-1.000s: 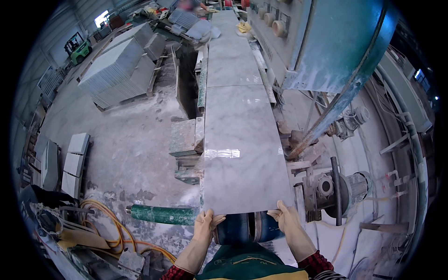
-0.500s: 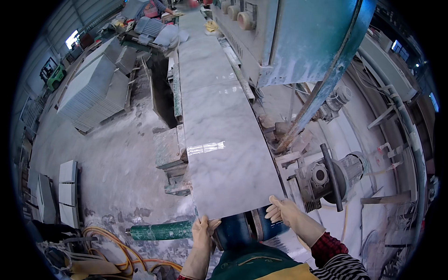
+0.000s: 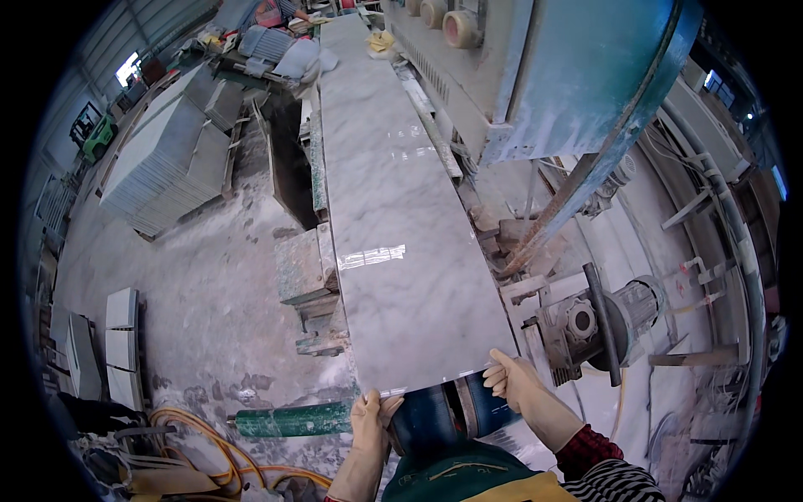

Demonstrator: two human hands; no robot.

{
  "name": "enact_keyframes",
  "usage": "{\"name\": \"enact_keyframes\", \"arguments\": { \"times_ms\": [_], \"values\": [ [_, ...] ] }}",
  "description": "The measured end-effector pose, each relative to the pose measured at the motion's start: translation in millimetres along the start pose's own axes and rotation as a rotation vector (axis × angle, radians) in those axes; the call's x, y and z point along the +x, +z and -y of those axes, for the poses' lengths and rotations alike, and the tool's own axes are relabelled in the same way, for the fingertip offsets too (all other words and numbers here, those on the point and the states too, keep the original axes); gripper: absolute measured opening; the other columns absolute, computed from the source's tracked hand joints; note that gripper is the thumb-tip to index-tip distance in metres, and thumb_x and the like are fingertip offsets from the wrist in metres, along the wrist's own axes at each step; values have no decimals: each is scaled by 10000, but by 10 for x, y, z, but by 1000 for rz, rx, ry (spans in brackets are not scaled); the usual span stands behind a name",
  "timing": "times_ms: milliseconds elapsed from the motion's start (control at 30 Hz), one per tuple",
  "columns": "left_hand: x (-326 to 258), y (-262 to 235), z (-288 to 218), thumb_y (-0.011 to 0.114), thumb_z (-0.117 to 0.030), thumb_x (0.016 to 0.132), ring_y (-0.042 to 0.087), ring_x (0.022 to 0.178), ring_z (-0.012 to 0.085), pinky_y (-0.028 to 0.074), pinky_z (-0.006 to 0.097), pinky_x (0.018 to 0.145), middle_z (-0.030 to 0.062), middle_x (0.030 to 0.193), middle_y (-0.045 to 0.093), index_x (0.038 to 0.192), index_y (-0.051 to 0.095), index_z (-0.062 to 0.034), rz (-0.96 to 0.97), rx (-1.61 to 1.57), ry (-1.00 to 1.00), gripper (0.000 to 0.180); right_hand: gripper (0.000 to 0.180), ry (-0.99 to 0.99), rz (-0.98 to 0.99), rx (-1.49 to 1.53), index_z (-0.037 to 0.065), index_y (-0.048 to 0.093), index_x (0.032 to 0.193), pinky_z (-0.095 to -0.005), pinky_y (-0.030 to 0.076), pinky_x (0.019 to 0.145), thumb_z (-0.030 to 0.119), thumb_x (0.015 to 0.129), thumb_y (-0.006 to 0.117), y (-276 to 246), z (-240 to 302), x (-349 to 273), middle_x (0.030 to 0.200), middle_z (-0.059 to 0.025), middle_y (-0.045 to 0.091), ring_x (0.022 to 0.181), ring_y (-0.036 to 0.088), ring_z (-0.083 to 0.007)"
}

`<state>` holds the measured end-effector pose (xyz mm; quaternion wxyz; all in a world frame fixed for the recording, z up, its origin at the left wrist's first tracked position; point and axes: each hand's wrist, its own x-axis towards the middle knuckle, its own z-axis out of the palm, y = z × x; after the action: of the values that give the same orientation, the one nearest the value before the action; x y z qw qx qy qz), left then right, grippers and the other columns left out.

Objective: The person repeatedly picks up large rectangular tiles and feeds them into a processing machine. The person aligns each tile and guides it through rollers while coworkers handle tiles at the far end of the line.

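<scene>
A long, polished white-grey stone slab (image 3: 427, 301) lies flat on the conveyor line ahead of me, its glossy face reflecting bright windows. At its near left corner, my left hand (image 3: 368, 422) in a cream glove is closed on the edge, thumb on top. My right hand (image 3: 520, 389), gloved alike, is closed at the near right corner, its fingers curled at the rim and partly hidden. Below the near edge, between the hands, a dark blue roller (image 3: 427, 416) shows.
A motor (image 3: 640, 309) sits right of the line, below a large blue-and-white machine (image 3: 577, 84). Stacked slabs (image 3: 167, 159) stand on the left floor. A green roller (image 3: 293, 418) and orange hoses (image 3: 222, 448) lie near left. Beyond the far end, part of another person (image 3: 280, 12) shows.
Both hands stay at the slab's near corners, appearing slightly farther right in the picture. The view has shifted a little; the grip looks the same.
</scene>
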<state>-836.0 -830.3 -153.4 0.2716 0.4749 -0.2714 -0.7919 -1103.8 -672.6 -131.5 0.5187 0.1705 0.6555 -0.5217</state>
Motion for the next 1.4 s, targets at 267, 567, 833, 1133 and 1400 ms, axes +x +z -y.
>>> {"name": "enact_keyframes", "arguments": {
  "times_ms": [267, 567, 833, 1133, 1400],
  "values": [
    [-657, 309, 38, 621, -212, 1094, 579, 1397, 316, 486, 457, 1206, 197, 1490, 586, 1476, 479, 64, 25, -381, -221, 492, 546, -2, 67, 174, -80, 740, 871, -276, 414, 432, 441, 1028, 697, -199, 104, -39, 647, -149, 687, 433, 492, -147],
    [-1005, 195, 112, 584, -283, 1120, 602, 1375, 270, 496, 385, 1178, 213, 1536, 569, 1539, 458, 64, 316, -26, -121, 559, 542, -300, 268, -254, -47, 782, 934, -276, 493, 461, 446, 1078, 609, -293, 19, -473, 695, -168, 742, 460, 598, -186],
    [-2094, -391, 835, 602, -302, 1110, 661, 1306, 277, 539, 385, 1126, 207, 1471, 626, 1525, 485, 56, -75, -95, 39, 561, 541, -185, 968, -519, -51, 754, 1054, -295, 589, 604, 457, 1100, 576, 193, -1203, -324, 832, -149, 784, 659, 725, -199],
    [-3623, -671, 1913, 627, -302, 1096, 684, 1274, 306, 556, 406, 1107, 214, 1435, 654, 1485, 521, 52, -455, -246, 54, 536, 563, 94, 1062, -873, -29, 776, 1054, -315, 595, 584, 492, 1093, 566, 442, -2253, -790, 885, -188, 800, 624, 718, -210],
    [-4308, -409, 2409, 599, -322, 1111, 642, 1323, 271, 517, 408, 1150, 203, 1479, 622, 1535, 480, 39, -449, -288, 100, 570, 546, 92, 1244, -1010, -22, 768, 1050, -339, 613, 656, 498, 1073, 602, 497, -2970, -1443, 888, -174, 791, 684, 729, -212]
  ]
}}
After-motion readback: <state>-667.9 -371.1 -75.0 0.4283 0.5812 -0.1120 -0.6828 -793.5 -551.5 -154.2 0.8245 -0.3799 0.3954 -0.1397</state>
